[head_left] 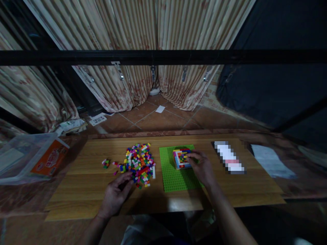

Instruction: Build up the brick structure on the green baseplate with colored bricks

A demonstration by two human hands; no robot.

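Note:
My left hand [118,193] rests at the near-left edge of a heap of small coloured toy bricks [141,160]. Its thumb and forefinger curl toward each other among the bricks, and what lies between the tips is too small to make out. On a green studded baseplate [170,178] sits a low rectangular brick structure [182,166] with multicoloured walls. My right hand [203,168] reaches over its right side, fingertips pinched at a small yellowish toy brick [186,156] by the inner part. The fingers hide that corner of the structure.
A few loose bricks [106,163] lie left of the heap on the wooden table [84,173]. Right of the baseplate is a blurred-out flat item [228,156], then a white sheet [272,161]. A clear plastic bin [22,149] stands at left. A black bar [163,57] crosses ahead.

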